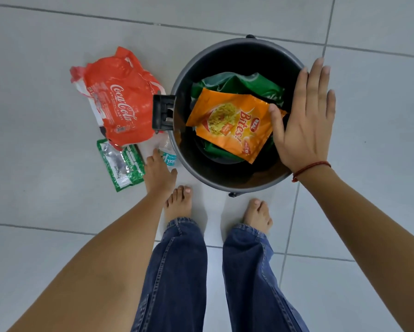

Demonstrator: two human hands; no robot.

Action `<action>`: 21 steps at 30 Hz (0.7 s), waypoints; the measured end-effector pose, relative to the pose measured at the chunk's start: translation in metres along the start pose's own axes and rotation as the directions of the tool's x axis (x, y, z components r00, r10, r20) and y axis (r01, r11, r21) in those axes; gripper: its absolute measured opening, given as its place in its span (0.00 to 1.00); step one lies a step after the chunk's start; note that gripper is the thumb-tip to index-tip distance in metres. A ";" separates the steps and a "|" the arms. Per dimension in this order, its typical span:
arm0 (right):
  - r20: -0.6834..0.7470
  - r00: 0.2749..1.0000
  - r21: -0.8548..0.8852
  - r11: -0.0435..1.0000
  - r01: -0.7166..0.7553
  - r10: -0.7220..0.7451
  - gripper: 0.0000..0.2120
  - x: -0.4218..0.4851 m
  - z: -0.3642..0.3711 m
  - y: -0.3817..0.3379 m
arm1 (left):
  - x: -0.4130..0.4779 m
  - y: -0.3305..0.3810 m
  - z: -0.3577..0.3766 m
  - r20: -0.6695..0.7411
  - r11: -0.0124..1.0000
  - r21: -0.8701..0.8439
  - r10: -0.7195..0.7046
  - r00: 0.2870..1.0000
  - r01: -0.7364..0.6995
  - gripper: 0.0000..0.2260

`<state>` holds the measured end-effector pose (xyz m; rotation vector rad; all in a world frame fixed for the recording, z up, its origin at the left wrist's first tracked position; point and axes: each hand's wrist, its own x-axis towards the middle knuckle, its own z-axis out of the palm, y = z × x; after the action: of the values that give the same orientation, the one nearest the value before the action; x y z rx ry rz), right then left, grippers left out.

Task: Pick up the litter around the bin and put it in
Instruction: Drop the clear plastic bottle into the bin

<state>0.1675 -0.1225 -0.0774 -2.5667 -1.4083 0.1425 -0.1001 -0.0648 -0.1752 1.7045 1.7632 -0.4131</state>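
While the right hand [305,116] is hovering spread above the bin [184,75], the left hand [159,173], fingers loose, is reaching for the small bottle [168,153], needing a closing grasp.

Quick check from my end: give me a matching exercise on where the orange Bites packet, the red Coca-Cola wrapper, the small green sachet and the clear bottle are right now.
Things:
1. orange Bites packet
2. red Coca-Cola wrapper
3. small green sachet
4. clear bottle

Places:
A. on the floor, left of the bin's side handle
B. on the floor against the bin's wall, at the left hand's fingers
C. inside the bin, on top of green packaging, under the right hand
D. on the floor, nearer the feet than the red wrapper

Pairs: 1-C, 2-A, 3-D, 4-B
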 end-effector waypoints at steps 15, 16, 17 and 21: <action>0.064 0.989 0.063 0.988 -0.141 0.137 0.31 0.002 -0.004 -0.003 | -0.122 0.064 -0.086 -0.345 0.617 -0.783 -0.321 0.882 -0.082 0.26; 0.068 0.988 0.061 0.988 -0.141 0.137 0.31 0.003 -0.003 -0.003 | -0.127 0.078 -0.093 -0.373 0.632 -0.762 -0.254 0.893 -0.139 0.26; 0.070 0.988 0.060 0.988 -0.142 0.138 0.31 0.003 -0.003 -0.003 | -0.130 0.092 -0.097 -0.383 0.653 -0.735 -0.178 0.906 -0.183 0.27; 0.074 0.987 0.063 0.987 -0.145 0.140 0.31 0.003 -0.003 -0.001 | -0.124 0.132 -0.101 -0.338 0.749 -0.624 0.001 0.941 -0.225 0.30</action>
<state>0.1687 -0.1197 -0.0746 -2.6278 -1.2190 0.2997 -0.0007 -0.0827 0.0063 1.3807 1.7134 0.5334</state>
